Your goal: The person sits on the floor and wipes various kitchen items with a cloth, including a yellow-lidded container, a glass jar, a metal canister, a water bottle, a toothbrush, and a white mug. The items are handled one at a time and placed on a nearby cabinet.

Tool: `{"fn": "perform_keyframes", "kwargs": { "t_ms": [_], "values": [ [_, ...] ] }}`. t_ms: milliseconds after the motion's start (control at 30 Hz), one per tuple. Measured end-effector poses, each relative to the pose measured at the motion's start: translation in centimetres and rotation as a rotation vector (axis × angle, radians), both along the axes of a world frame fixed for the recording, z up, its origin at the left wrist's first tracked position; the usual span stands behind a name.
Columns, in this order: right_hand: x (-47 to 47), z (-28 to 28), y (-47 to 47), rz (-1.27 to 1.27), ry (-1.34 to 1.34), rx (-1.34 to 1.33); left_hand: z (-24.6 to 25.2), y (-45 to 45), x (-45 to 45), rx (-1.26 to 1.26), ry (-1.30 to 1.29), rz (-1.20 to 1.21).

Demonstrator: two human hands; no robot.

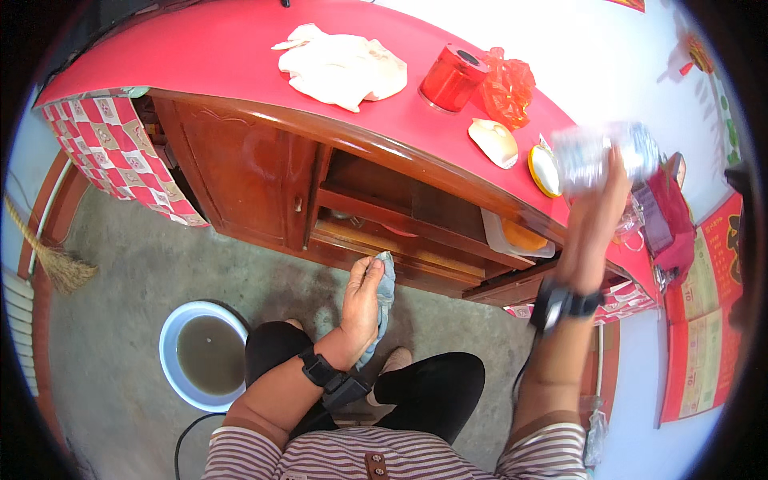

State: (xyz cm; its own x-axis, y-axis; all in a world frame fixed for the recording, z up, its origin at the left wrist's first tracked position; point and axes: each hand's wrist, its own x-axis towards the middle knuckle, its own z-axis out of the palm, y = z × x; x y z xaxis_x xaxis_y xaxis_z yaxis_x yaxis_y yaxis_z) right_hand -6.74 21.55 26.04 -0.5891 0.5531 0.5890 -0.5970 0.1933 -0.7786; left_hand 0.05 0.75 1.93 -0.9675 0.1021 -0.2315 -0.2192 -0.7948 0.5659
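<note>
My left hand (359,306) grips a damp-looking blue-grey cloth (385,300) between thumb and fingers, in front of the wooden cabinet (240,162). Out to the right, my right hand (600,198) is stretched over the end of the red cabinet top (216,48). It holds a clear plastic object (576,157), blurred by motion, perhaps a bottle or a package. Just left of it on the red top are a yellow-rimmed round container (545,171) and a cream-coloured curved piece (493,143). The cabinet's middle section stands open, its shelves in sight.
On the floor at left is a blue-white basin (171,360) of murky water, with a straw broom (60,264) beyond it. A white cloth or bag (345,66), a red canister (451,81) and a red plastic bag (509,87) lie on the cabinet top. A plastic container (519,237) sits inside.
</note>
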Motion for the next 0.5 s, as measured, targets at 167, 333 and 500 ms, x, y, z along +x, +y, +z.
{"fn": "perform_keyframes", "kwargs": {
  "t_ms": [167, 333, 500],
  "values": [
    [-11.7, 4.0, 7.4, -0.161, -0.092, 0.208, 0.1, -0.2, -0.3, 0.031, -0.064, -0.005],
    [-19.0, 2.8, 14.0, -0.368, -0.362, 0.379, -0.2, 0.1, -0.5, 0.004, -0.068, -0.012],
    [-21.2, 2.7, 18.7, 0.126, -1.108, 0.355, -0.8, 0.6, -0.8, -0.004, -0.054, 0.05]
  ]
}}
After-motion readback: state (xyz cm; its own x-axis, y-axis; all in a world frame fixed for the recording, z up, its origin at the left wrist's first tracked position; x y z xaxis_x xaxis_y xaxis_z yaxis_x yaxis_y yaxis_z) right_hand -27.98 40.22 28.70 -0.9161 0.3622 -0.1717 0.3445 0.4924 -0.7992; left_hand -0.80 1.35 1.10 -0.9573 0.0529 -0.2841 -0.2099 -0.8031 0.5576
